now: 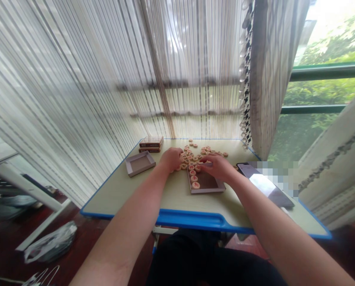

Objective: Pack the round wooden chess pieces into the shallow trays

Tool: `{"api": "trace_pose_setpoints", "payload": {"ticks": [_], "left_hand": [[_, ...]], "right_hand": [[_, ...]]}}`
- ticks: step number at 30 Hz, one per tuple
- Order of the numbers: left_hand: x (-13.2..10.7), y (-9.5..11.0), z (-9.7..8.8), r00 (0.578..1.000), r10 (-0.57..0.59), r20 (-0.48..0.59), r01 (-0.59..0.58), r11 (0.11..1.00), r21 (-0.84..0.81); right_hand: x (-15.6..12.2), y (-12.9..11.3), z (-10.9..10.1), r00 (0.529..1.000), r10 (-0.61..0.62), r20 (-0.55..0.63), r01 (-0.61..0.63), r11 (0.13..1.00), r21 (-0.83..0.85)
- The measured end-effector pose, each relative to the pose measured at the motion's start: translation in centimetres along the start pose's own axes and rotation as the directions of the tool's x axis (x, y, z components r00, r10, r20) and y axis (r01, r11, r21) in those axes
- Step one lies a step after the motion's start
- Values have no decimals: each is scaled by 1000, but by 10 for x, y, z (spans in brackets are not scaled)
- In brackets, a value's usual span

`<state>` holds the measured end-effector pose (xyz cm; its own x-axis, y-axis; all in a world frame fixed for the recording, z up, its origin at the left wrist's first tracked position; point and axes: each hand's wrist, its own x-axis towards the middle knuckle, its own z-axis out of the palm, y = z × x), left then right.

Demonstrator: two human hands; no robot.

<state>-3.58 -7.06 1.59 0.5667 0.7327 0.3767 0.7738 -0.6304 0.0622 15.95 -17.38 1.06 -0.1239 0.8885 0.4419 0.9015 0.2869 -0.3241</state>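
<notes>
Round wooden xiangqi pieces (190, 153) with carved characters lie in a loose heap on the desk. Nearer to me is a shallow grey box (208, 190) with several pieces (194, 178) lined up flat along its left wall and one more in a second column at the back. My right hand (215, 165) reaches over the box's back right part, its thumb and fingers bent about that back piece (198, 168). At the heap's left edge rests my left hand (171, 159), back toward me; its fingers curl toward the pieces and their tips are mostly hidden.
An empty shallow box part (140, 163) lies at the left, with stacked brown boxes (151, 143) behind it. A tablet or phone with a shiny screen (265, 186) lies at the right. The desk has a blue front edge (192, 219); striped curtains (195, 99) hang behind.
</notes>
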Motion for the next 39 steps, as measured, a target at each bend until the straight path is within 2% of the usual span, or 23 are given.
{"api": "trace_pose_setpoints", "payload": {"ticks": [4, 8, 9, 11, 14, 17, 23, 31, 35, 37, 39], "left_hand": [[1, -5, 5, 996, -58, -61, 59, 998, 30], [2, -10, 9, 995, -96, 9, 96, 994, 43], [2, -11, 9, 995, -99, 22, 98, 994, 48], [2, -13, 10, 993, -99, 58, 96, 993, 62], [1, -14, 10, 993, -98, 71, 91, 992, 89], [0, -13, 11, 994, -88, 61, 83, 992, 91], [-1, -13, 13, 997, -66, 37, 63, 995, 80], [0, -16, 14, 996, -80, 26, 79, 996, 41], [0, -18, 15, 994, -102, 47, 99, 994, 55], [0, -18, 15, 988, -136, 71, 132, 989, 66], [0, -18, 14, 984, -161, 76, 156, 986, 61]], "right_hand": [[21, 1, -2, 999, -22, 39, 22, 1000, -3], [68, 0, 7, 990, -37, 139, 51, 994, -98], [80, 0, 11, 981, -12, 193, 37, 991, -131], [104, 1, 21, 957, 116, 264, -62, 977, -205], [130, 4, 36, 935, 210, 285, -140, 959, -246], [145, 7, 47, 921, 261, 291, -182, 945, -272], [154, 12, 55, 903, 328, 278, -232, 916, -326], [156, 2, 55, 923, 303, 239, -198, 903, -382], [147, -8, 40, 951, 258, 168, -179, 907, -382], [134, -12, 25, 966, 232, 113, -178, 917, -358], [114, -15, 6, 970, 218, 110, -173, 931, -322]]}}
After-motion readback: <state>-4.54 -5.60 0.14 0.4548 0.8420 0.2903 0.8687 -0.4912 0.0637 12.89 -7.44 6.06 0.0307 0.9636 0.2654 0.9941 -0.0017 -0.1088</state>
